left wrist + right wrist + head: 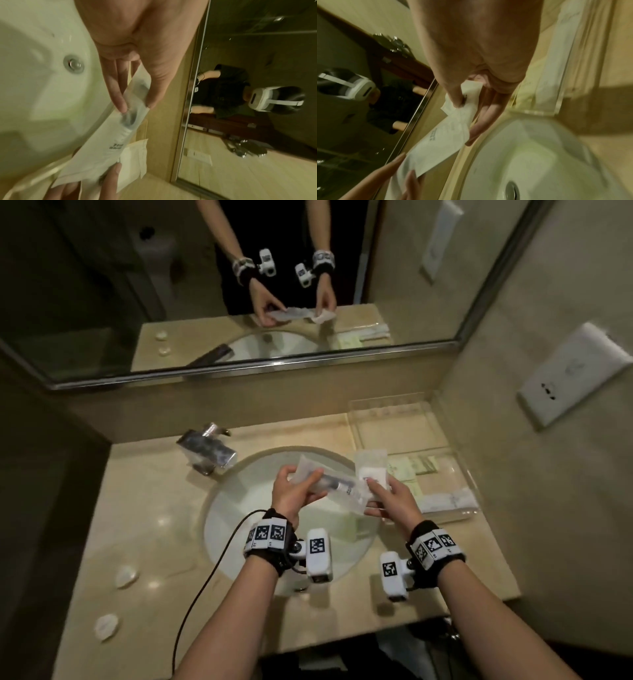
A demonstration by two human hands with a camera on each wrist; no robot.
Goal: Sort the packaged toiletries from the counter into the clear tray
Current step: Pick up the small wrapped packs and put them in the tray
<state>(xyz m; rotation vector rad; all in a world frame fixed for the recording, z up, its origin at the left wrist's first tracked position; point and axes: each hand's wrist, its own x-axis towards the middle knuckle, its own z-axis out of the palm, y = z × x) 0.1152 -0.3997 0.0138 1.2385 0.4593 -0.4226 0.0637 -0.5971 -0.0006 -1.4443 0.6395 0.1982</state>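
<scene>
Over the sink (239,508), both hands share a long translucent packet (329,486) with a dark item inside. My left hand (301,481) pinches its left end between thumb and fingers (122,106). My right hand (376,491) grips the other end, thumb on top and fingers underneath, together with a small white packet (371,470). The left wrist view shows the long packet (120,136) with the small packet (135,155) behind it. In the right wrist view, my right hand (464,121) pinches the packet (443,142). The clear tray (459,460) stands to the right, holding several packets.
A chrome faucet (209,453) stands at the back left of the sink. Two small round white packets (126,575) (106,626) lie on the counter's left side. Behind the counter is a mirror (239,285), and on the right a wall with a socket plate (568,374).
</scene>
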